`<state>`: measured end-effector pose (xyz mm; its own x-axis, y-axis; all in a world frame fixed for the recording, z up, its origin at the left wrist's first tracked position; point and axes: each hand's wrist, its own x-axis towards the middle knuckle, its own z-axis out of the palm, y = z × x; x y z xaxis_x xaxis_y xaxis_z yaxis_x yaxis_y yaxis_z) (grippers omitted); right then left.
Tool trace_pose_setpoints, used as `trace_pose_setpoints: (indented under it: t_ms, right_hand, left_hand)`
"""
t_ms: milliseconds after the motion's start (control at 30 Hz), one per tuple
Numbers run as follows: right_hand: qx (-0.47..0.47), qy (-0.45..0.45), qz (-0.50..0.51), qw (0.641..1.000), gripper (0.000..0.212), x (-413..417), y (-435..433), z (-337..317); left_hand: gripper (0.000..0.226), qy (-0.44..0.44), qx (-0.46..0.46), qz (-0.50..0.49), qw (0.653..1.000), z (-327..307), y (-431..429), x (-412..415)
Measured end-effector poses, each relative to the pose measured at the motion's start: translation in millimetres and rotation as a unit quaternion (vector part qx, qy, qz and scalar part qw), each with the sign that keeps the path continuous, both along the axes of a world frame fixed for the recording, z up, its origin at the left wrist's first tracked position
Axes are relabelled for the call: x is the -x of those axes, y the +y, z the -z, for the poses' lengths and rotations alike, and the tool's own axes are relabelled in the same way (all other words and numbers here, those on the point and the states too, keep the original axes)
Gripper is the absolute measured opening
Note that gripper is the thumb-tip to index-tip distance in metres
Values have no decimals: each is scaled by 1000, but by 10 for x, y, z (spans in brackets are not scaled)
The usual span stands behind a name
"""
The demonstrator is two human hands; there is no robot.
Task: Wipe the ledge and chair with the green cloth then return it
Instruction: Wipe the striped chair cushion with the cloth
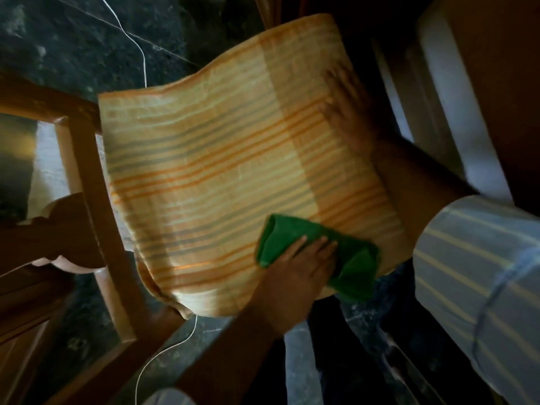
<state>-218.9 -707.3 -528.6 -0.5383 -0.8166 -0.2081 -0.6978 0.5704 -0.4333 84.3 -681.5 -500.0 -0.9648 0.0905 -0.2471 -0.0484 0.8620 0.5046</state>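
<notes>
A wooden chair (87, 176) with an orange-and-cream striped seat cushion (222, 171) fills the middle of the view. The folded green cloth (356, 267) lies on the cushion's near right corner. My left hand (301, 264) presses flat on the cloth, fingers pointing right. Farther along the cushion's right side, my right hand (344, 112) rests with fingers spread; it is blurred and holds nothing. A white ledge (455, 118) runs along the right, beyond my right forearm.
The floor (73, 39) is dark green stone. A thin white cord (140, 54) crosses it behind the chair and reappears below the seat. More carved wooden furniture (35, 229) stands at the left. My striped sleeve (473, 258) fills the lower right.
</notes>
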Motion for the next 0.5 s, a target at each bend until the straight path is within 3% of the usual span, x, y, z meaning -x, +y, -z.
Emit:
trace_pose_setpoints:
  t_ms: [100,200,267,367,500]
  right_hand:
    - [23,75,0,997,60,-71,65,123]
    - [44,98,14,994,59,-91,77,178]
    - [45,112,25,992,59,-110,65,175]
    - [46,131,53,989,60,-163,66,172]
    - [8,131,100,986,67,-229,73,203]
  left_hand:
    - [44,-85,-115,-22,990,-181,-141,-272]
    - [51,-163,-173,-126,963,-425,-557,-283]
    - [47,-126,-144,-215,958,-587,-926,-127]
    - [36,28,-76,-336,938,-715,-1482,357]
    - [42,150,-10,-369,917,-558,-1953,1383]
